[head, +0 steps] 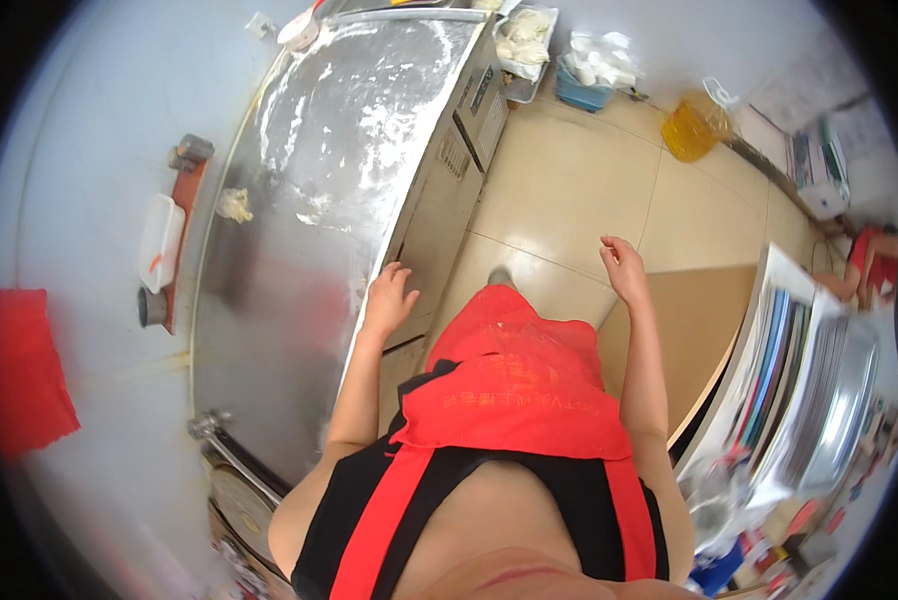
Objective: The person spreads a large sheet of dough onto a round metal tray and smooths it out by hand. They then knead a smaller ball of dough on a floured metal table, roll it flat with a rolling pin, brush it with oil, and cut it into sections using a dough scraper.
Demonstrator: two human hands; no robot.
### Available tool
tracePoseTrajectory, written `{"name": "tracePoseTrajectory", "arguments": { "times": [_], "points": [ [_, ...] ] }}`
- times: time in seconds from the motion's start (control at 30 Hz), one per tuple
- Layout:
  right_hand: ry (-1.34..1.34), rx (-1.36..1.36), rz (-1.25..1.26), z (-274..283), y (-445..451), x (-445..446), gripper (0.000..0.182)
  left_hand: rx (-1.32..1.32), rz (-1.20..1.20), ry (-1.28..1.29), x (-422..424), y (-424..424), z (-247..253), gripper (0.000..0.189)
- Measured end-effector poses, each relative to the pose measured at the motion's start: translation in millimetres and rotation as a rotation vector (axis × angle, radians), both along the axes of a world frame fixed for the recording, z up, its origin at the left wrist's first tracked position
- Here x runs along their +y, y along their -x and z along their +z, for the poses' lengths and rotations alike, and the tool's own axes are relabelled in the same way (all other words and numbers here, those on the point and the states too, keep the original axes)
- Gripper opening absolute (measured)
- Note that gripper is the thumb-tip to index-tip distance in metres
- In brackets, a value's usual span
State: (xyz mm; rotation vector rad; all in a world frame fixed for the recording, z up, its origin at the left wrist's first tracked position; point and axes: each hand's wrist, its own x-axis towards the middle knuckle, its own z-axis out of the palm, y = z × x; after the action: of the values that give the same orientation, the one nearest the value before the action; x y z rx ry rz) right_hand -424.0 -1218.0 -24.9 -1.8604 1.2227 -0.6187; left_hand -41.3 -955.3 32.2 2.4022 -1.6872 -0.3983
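Note:
My left hand [390, 298] is held at the front edge of a stainless steel counter [284, 300], its fingers spread and nothing in them. Whether it touches the edge I cannot tell. White flour [389, 127] lies smeared over the counter's far half. A small pale lump [233, 205], perhaps dough, sits near the counter's wall side. Out over the tiled floor [561, 187] hangs my right hand [623, 271], empty, with loosely bent fingers apart from the thumb. Between both arms hangs a red apron [516, 375] bearing writing.
A narrow wall shelf [186, 202] carries a white plastic box [162, 240] and metal cups. Beyond stand a blue bin [580, 82] and a jug of yellow liquid [689, 131]. At right are a brown board [689, 322], a stack of metal trays [831, 405] and another person [865, 262].

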Motion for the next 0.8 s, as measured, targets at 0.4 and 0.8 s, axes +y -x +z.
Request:
{"name": "tracePoseTrajectory", "arguments": {
  "times": [0.4, 0.8],
  "points": [
    [-0.306, 0.126, -0.144, -49.3, -12.8, -201.6, 0.03, -0.049, 0.054, 0.021, -285.5, -114.4, -33.0, 0.051],
    [-0.313, 0.146, -0.042, -52.6, -164.3, -432.4, 0.033, -0.207, 0.038, -0.131, -521.7, -166.7, -25.4, 0.054]
  ]
}}
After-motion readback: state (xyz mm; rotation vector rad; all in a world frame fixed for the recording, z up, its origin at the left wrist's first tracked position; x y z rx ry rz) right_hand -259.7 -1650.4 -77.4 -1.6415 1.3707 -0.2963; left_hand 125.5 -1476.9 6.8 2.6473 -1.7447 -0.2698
